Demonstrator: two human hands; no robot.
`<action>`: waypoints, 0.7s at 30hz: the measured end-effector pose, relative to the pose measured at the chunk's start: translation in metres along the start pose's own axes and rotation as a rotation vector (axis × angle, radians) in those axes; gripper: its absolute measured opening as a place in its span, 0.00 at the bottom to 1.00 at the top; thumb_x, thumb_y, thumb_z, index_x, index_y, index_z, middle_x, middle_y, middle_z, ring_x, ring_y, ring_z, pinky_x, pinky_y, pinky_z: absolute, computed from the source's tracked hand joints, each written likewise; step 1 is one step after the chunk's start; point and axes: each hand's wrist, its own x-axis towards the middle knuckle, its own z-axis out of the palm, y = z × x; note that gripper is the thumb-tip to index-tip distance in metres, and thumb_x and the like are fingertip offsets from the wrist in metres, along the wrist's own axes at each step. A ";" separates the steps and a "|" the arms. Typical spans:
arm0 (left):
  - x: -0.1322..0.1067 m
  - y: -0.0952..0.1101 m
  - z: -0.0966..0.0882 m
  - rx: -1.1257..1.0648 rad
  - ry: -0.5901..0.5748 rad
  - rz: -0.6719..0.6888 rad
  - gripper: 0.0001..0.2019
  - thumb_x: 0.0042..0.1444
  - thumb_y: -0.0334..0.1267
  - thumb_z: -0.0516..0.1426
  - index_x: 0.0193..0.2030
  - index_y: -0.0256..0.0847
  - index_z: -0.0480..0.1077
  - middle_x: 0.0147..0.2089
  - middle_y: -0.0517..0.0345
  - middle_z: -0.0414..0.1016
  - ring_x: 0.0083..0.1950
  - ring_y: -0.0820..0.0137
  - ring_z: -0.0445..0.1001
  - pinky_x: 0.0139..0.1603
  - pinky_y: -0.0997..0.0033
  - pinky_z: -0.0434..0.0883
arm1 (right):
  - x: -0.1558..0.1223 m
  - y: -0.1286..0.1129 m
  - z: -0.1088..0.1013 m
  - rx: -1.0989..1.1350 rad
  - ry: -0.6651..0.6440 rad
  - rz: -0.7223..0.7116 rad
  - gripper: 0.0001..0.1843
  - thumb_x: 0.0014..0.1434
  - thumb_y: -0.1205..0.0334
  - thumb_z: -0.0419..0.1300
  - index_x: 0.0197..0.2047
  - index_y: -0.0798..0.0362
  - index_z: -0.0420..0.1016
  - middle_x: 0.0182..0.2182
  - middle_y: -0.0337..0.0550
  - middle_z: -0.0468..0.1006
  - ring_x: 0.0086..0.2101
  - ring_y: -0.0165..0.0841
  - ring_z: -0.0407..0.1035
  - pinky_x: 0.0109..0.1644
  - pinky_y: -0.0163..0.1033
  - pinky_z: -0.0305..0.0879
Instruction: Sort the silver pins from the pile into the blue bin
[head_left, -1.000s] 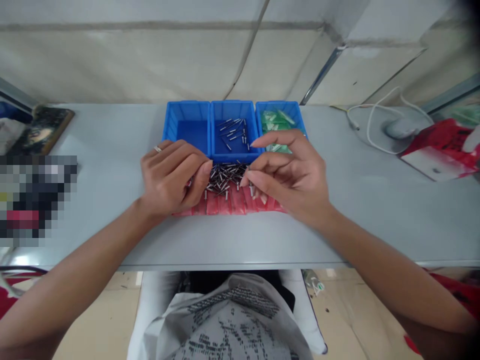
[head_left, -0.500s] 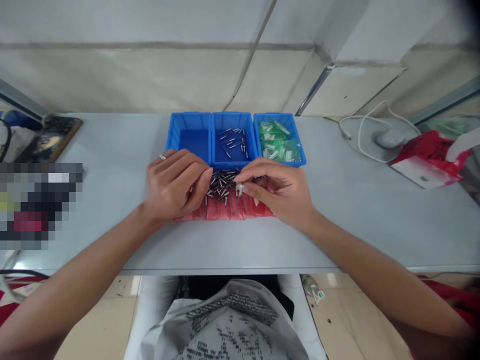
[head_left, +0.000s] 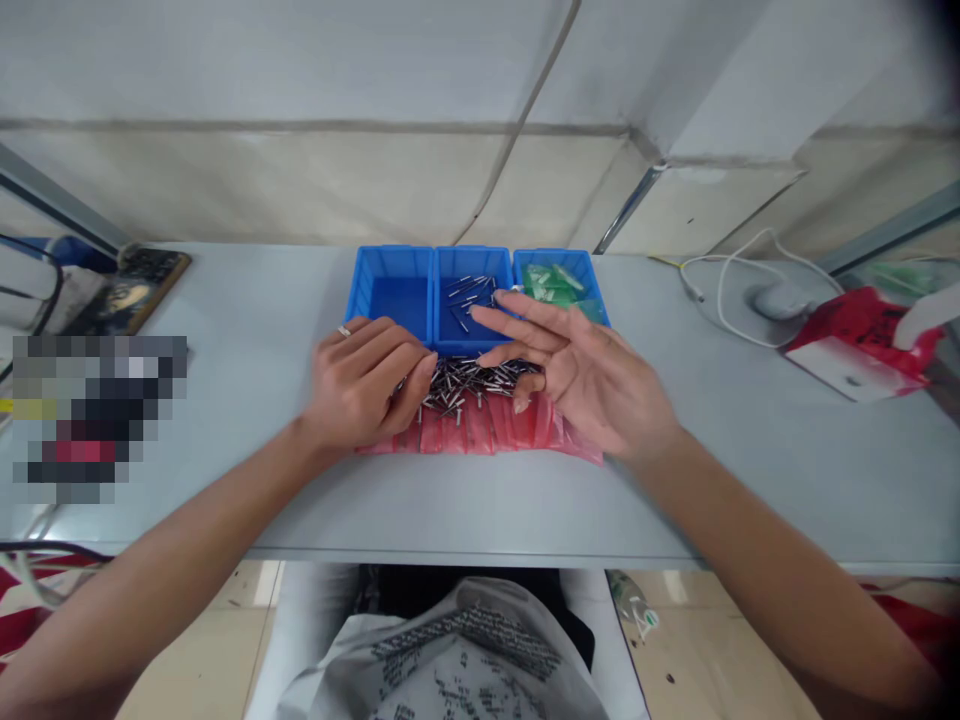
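Note:
A pile of small metal pins point(head_left: 466, 381) lies on a red plastic sheet point(head_left: 487, 432) on the grey table point(head_left: 225, 330). Behind it stand three blue bins: the left bin point(head_left: 390, 292) looks empty, the middle bin point(head_left: 471, 296) holds a few pins, and the right bin point(head_left: 561, 280) holds green packets. My left hand point(head_left: 366, 385), with a ring on it, rests at the pile's left edge, its fingers curled and pressed together among the pins. My right hand point(head_left: 589, 372) hovers over the pile's right side with fingers stretched out toward the middle bin, holding nothing.
A white cable and a grey round object point(head_left: 774, 297) lie at the back right, with a red and white bag point(head_left: 862, 335) beside them. A dark framed item point(head_left: 131, 293) sits at the far left. The table's front edge runs just below my forearms.
My right hand has gone from a pinch over the pile to stretched, open fingers reaching toward the middle bin. My left hand has stayed at the pile.

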 end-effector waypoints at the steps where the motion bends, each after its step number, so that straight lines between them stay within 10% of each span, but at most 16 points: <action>1: 0.000 0.000 0.000 0.002 0.000 0.003 0.08 0.65 0.31 0.57 0.33 0.41 0.70 0.30 0.58 0.77 0.30 0.69 0.73 0.32 0.64 0.64 | 0.000 0.000 -0.001 -0.031 -0.020 -0.017 0.22 0.71 0.49 0.59 0.64 0.44 0.76 0.68 0.48 0.74 0.55 0.41 0.79 0.37 0.40 0.83; 8: 0.002 0.002 -0.002 -0.016 -0.004 -0.025 0.07 0.64 0.30 0.58 0.34 0.41 0.69 0.31 0.58 0.79 0.31 0.70 0.73 0.34 0.65 0.65 | -0.001 0.013 -0.016 -0.801 0.053 -0.318 0.13 0.70 0.60 0.63 0.55 0.47 0.82 0.46 0.44 0.87 0.34 0.31 0.80 0.33 0.36 0.78; 14: 0.002 0.000 -0.001 -0.004 -0.005 -0.031 0.08 0.64 0.29 0.59 0.33 0.41 0.69 0.31 0.58 0.79 0.31 0.70 0.73 0.34 0.65 0.65 | -0.003 0.026 -0.018 -1.716 -0.247 -0.671 0.16 0.70 0.71 0.58 0.57 0.53 0.80 0.46 0.48 0.84 0.43 0.36 0.80 0.43 0.40 0.77; 21: 0.001 0.000 0.000 -0.005 -0.006 -0.031 0.08 0.63 0.29 0.59 0.32 0.41 0.68 0.31 0.58 0.78 0.31 0.70 0.72 0.34 0.65 0.65 | -0.003 0.030 -0.014 -1.697 -0.171 -0.744 0.15 0.70 0.73 0.57 0.54 0.56 0.81 0.43 0.47 0.83 0.40 0.35 0.80 0.42 0.39 0.76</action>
